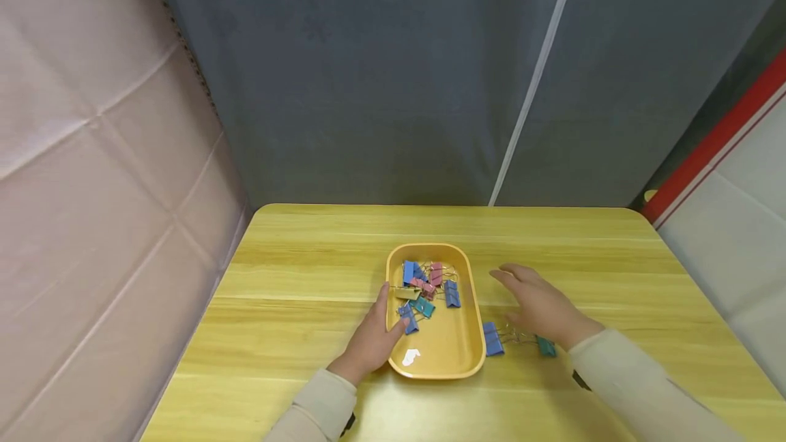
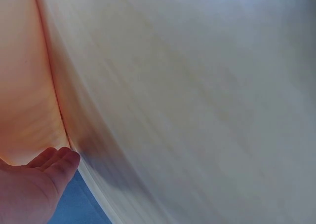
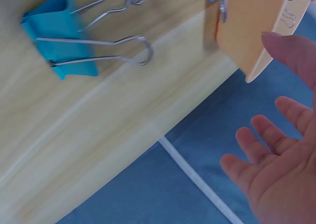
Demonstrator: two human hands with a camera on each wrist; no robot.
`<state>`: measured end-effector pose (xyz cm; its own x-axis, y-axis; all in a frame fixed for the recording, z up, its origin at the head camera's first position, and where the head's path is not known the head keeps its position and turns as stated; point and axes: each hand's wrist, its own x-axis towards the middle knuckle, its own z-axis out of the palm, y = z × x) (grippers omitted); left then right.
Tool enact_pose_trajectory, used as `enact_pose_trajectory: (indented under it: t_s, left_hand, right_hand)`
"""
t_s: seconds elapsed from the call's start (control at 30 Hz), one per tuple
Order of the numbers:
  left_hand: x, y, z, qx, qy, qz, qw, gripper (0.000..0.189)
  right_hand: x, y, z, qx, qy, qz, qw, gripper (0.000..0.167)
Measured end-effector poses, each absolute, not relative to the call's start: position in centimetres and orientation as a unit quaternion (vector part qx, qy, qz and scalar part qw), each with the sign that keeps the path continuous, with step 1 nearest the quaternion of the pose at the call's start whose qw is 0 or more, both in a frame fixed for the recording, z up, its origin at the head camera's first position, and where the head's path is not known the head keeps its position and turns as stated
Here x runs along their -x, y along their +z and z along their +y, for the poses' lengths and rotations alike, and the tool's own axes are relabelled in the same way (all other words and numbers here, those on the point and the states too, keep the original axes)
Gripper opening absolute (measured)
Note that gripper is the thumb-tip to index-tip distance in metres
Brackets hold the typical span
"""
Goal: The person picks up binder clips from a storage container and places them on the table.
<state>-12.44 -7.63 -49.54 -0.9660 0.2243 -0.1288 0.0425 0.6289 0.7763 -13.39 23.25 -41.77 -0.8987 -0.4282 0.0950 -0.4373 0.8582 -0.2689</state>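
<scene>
A yellow-orange tray [image 1: 451,353] holds several binder clips in its far half: blue [image 1: 452,294], pink [image 1: 436,274], yellow [image 1: 407,293] and teal [image 1: 422,305]. My left hand [image 1: 370,341] grips the tray's left side, thumb over the rim and fingers along the outer wall. To the right of the tray, my right hand [image 1: 545,304] is raised over the table with fingers spread, holding nothing. Below it on the table lie a blue binder clip [image 1: 492,339] beside the tray wall and a teal binder clip [image 3: 61,39], partly hidden by the right hand in the head view.
The wood-grain table [image 1: 295,278] runs back to a dark grey curtain [image 1: 381,87] with a pale strip. Pale draped cloth [image 1: 92,224] hangs on the left. A white panel with a red edge [image 1: 724,135] stands at the right.
</scene>
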Motion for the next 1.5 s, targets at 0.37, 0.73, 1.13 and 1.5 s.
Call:
enact_pose_trajectory:
  t_s: [0.37, 0.73, 1.13, 1.5]
  left_hand:
    - [12.4, -49.6, -7.6, -0.069, 0.423, 0.897, 0.107, 0.081]
    - [12.5, -49.7, -7.6, -0.07, 0.426, 0.895, 0.11, 0.081]
    - [12.6, -49.5, -7.5, -0.072, 0.428, 0.894, 0.109, 0.082]
    - [12.6, -49.5, -7.6, -0.072, 0.423, 0.896, 0.11, 0.082]
  right_hand:
    - [14.1, -41.0, 21.0, -0.239, 0.138, -0.961, 0.017, 0.07]
    - [15.1, -40.5, 18.7, -0.255, 0.142, -0.956, -0.03, 0.069]
    - [16.3, -41.6, 17.3, -0.282, 0.148, -0.947, -0.044, 0.068]
    - [17.6, -42.4, 15.9, -0.306, 0.119, -0.942, -0.073, 0.064]
